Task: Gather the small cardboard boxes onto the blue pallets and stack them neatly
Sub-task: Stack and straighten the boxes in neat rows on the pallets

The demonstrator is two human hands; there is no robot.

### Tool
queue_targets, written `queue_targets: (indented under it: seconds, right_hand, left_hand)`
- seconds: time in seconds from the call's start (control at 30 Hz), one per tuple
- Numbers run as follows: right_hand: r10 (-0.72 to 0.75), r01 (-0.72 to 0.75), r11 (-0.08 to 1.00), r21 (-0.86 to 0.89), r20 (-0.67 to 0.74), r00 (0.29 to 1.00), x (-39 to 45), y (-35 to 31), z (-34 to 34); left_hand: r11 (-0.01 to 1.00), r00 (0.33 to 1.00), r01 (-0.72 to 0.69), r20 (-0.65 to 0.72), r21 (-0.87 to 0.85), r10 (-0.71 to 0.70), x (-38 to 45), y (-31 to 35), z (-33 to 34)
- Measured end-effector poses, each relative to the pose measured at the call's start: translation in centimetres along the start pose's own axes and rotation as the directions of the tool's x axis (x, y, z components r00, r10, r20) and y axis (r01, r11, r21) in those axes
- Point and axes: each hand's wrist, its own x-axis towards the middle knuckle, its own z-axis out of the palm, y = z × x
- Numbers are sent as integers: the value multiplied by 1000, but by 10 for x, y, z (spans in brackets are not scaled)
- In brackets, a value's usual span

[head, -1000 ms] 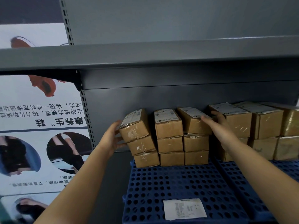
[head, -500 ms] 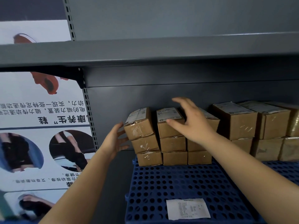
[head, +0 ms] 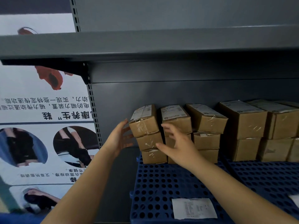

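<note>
Both grips spread (left hand (head: 119,139), right hand (head: 178,147)) beside boxes (head: 145,126) on blue pallet (head: 155,188)

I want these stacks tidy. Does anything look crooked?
Yes. The top small cardboard box of the third stack sits skewed and tilted, overhanging the box below. The leftmost stack leans left.

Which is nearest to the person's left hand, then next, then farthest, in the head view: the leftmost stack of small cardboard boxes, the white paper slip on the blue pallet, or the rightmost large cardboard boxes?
1. Leftmost stack of small cardboard boxes, beside the left hand.
2. White paper slip, lower right.
3. Rightmost large cardboard boxes, far right.
</note>
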Motion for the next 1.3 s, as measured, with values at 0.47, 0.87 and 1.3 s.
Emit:
queue_targets:
  seconds: [0.47,0.87,1.3]
  right_hand:
    - [27,-29,999,-38,-73,997,-8,28,13]
    - [-301,187,944,-272,-474,827,-6,50,-29]
    - [-294,-11,820,-572,-438,849,15,65,-66]
  left_hand:
    - [985,992,-114,72,132,105,-4,16,21]
    - [948,972,-224,120,226,201,-8,25,47]
    - [927,967,-243,148,286,208,-8,26,63]
